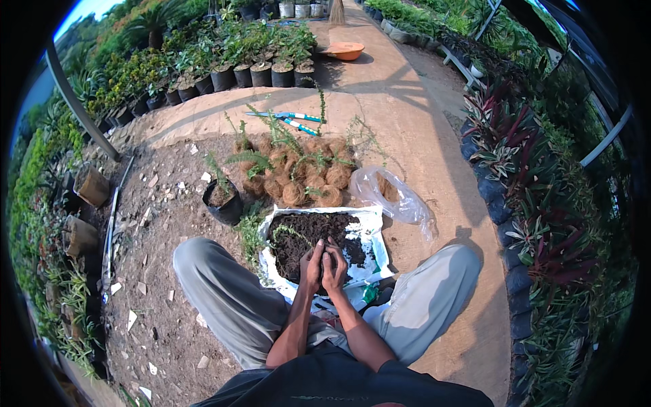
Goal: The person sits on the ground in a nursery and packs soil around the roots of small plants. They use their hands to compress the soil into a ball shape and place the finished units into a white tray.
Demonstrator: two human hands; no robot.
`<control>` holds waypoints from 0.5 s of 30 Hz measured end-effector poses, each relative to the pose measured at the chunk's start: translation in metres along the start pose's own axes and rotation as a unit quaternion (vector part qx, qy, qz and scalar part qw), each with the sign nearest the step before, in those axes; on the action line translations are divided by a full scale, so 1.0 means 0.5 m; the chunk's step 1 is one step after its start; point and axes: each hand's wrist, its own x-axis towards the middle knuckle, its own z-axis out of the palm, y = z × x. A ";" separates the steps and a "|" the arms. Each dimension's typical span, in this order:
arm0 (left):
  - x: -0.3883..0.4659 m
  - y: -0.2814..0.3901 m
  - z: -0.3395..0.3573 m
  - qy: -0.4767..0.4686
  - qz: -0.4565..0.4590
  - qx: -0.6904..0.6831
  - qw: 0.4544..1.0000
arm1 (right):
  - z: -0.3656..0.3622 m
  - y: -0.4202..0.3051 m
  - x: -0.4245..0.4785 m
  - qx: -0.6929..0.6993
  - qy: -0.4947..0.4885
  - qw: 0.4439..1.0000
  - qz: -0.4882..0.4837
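Observation:
My left hand [311,267] and my right hand [334,265] are cupped together around a clump of dark soil, mostly hidden by the fingers. A thin leafy sprig [291,232] sticks out from them to the upper left. Both hands are over dark potting soil [310,224] heaped on a white plastic sheet [377,229] between my knees. Beyond the sheet lie several coconut-fibre balls [294,194], some with fern sprigs. A clear plastic bag [407,203] with brown fibre in it rests to their right. Cut greenery [249,236] lies along the sheet's left edge.
A black plant bag [229,211] holding a fern stands left of the balls. Garden shears [295,118] with blue and white handles lie behind them. An orange basin [346,51] is farther back. Potted plants line both sides; broken tile pieces [132,320] dot the ground at left.

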 end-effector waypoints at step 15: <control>-0.004 -0.010 0.014 -0.022 0.049 0.115 0.992 | -0.006 -0.007 0.003 0.018 0.044 0.998 0.044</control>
